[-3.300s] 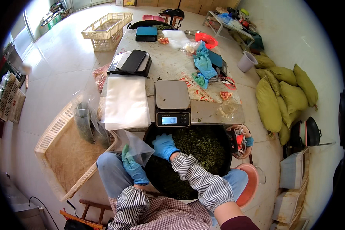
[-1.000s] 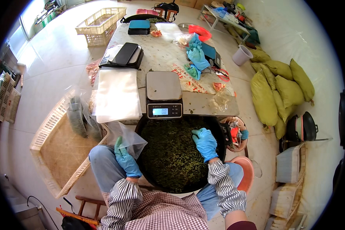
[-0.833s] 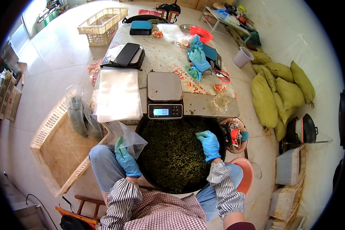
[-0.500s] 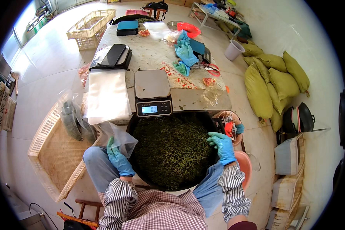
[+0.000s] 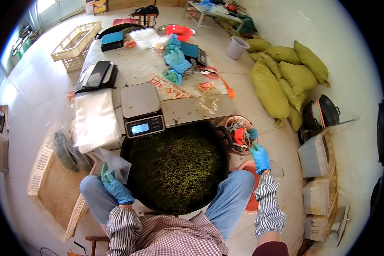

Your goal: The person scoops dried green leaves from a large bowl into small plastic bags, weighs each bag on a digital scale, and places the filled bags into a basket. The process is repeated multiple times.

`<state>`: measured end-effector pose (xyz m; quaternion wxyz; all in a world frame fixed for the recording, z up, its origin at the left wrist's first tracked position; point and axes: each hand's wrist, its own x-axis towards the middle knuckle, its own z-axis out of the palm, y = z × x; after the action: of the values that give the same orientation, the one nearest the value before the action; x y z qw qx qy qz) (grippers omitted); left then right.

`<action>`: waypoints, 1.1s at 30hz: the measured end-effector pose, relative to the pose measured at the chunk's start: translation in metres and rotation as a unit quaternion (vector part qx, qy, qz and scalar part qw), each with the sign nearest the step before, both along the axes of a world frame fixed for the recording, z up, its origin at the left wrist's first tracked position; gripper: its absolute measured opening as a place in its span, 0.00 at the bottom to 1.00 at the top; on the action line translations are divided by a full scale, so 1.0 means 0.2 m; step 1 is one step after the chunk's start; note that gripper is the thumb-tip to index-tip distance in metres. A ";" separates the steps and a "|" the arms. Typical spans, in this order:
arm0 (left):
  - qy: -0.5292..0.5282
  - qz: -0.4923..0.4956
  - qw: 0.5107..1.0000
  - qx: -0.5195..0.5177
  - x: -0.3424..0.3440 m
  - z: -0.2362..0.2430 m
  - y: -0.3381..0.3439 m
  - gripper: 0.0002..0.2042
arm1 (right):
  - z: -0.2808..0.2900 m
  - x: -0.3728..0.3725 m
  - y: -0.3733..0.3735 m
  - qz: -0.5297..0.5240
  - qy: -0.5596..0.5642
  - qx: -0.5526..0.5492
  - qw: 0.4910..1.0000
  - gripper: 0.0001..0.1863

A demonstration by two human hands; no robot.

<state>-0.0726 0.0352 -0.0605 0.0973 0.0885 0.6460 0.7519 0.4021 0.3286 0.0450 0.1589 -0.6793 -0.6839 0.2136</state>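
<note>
My left hand (image 5: pixel 117 187), in a blue glove, holds a clear plastic bag (image 5: pixel 118 166) by its side, over my left knee. Between my knees sits a wide black pan (image 5: pixel 223 164) heaped with small dark green leaves (image 5: pixel 179 164), probably tea. My right hand (image 5: pixel 261 158), gloved too, is out past the pan's right side with its fingers stretched forward, apparently holding nothing. Just ahead of its fingertips is a round bin (image 5: pixel 219 123) of odds and ends with a blue piece at its edge. A pink bucket (image 5: pixel 251 202) stands below that hand.
A digital scale (image 5: pixel 141 100) stands at the table's near edge, beside a stack of clear bags (image 5: pixel 96 119). A cream plastic crate (image 5: pixel 40 164) with filled bags lies at left. Green sacks (image 5: pixel 269 89) lean on the right wall. Grey tubs (image 5: pixel 313 155) stand below them.
My right hand has left the leaves and moved right, out beside the bin. The left hand keeps the plastic bag. The whole view has shifted and tilted toward the right.
</note>
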 end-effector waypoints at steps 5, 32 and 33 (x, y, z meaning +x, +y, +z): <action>-0.023 0.000 1.000 0.016 0.01 0.01 0.02 0.17 | -0.07 -0.37 -0.32 0.152 0.236 0.007 0.960 0.29; -0.021 0.007 0.999 0.036 0.02 0.01 0.03 0.17 | -0.30 -1.12 -1.16 0.370 -0.120 0.202 0.899 0.50; -0.034 0.000 0.998 0.050 0.02 0.00 0.03 0.17 | -0.29 -1.15 -1.19 0.405 -0.157 0.188 0.881 0.49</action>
<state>-0.0687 0.0406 -0.0605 0.1151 0.0679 0.6040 0.7857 0.1726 0.0899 -0.0135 0.0736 -0.3248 -0.9428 0.0169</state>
